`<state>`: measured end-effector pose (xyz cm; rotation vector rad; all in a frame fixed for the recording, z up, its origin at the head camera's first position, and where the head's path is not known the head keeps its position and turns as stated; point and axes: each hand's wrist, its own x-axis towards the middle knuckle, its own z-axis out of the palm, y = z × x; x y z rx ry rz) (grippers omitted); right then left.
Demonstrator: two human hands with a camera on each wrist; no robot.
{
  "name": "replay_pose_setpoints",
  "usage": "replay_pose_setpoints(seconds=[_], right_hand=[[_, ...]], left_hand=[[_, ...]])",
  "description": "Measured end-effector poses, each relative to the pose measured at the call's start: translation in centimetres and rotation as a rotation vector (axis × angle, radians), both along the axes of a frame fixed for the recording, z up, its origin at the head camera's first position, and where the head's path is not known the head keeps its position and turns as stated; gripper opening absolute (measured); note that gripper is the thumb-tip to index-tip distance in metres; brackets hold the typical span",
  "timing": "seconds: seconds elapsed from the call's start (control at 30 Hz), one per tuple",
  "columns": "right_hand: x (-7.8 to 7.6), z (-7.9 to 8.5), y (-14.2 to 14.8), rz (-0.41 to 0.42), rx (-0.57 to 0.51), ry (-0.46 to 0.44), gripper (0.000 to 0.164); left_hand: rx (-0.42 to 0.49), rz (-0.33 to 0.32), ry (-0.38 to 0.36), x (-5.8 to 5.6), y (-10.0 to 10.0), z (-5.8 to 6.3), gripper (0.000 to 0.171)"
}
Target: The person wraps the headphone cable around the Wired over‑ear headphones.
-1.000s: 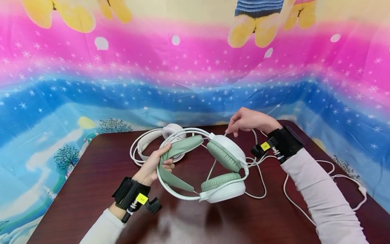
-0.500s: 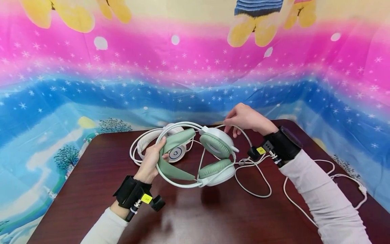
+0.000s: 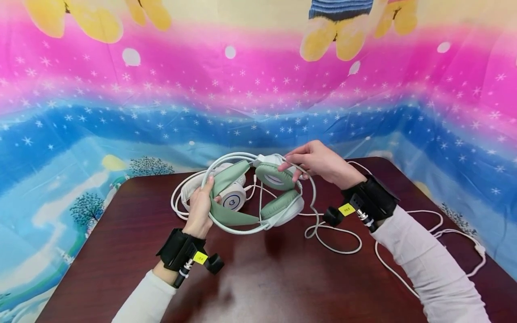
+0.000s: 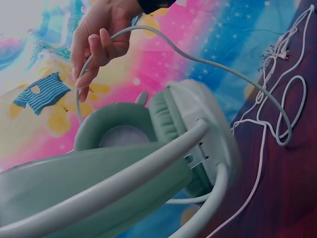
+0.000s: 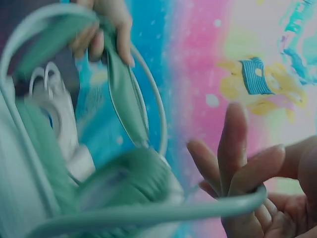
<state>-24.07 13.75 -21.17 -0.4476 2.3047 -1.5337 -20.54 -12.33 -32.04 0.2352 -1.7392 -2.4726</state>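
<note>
My left hand (image 3: pixel 199 210) grips a pair of headphones (image 3: pixel 232 216) by the headband, thumb over the green inner pad. They have white frames and green ear cushions, and hang above the table with the ear cups to the right. Beside those cups my right hand (image 3: pixel 321 165) pinches the headphones' pale cable (image 3: pixel 314 190). In the right wrist view the cable (image 5: pixel 198 210) passes between the thumb and fingers of the right hand (image 5: pixel 262 183). From there it arcs down to a loop on the table. White headphones (image 3: pixel 233 200) lie behind the held pair, partly hidden.
The dark wood table (image 3: pixel 266 278) ends at a printed cloth backdrop (image 3: pixel 258 98) behind and at both sides. Another white cable (image 3: pixel 404 278) lies along the right side, partly beneath the right forearm.
My left hand has raised the green headphones slightly, away from me. My right hand has moved left and drawn the cable in toward the ear cups, leaving a looser arc.
</note>
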Motion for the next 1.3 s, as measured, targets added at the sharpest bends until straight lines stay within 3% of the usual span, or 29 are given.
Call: replay_pose_setpoints(seconds=[0.1, 0.37, 0.53, 0.77, 1.03, 1.3], right_hand=[[0.1, -0.5, -0.3, -0.005, -0.122, -0.079, 0.036], [0.9, -3.0, -1.1, 0.022, -0.472, -0.166, 0.039], [1.8, -4.0, -1.7, -0.002, -0.569, -0.171, 0.040], [3.5, -4.9, -2.8, -0.017, -0.539, -0.064, 0.039], [5.5, -6.8, -3.8, -0.055, -0.343, 0.299, 0.032], [7.1, -8.3, -4.1, -0.001, -0.309, 0.312, 0.030]], left_hand=[[0.006, 0.043, 0.001, -0.3, 0.2, 0.2, 0.024], [0.088, 0.092, 0.011, -0.9, 0.5, 0.1, 0.022], [0.089, 0.117, 0.026, -1.2, 0.7, 0.3, 0.024], [0.133, 0.143, 0.062, -1.6, 0.8, 0.2, 0.024], [0.214, 0.120, 0.087, -1.8, 1.0, 0.1, 0.020], [0.340, 0.112, 0.084, -1.9, 0.7, 0.4, 0.018]])
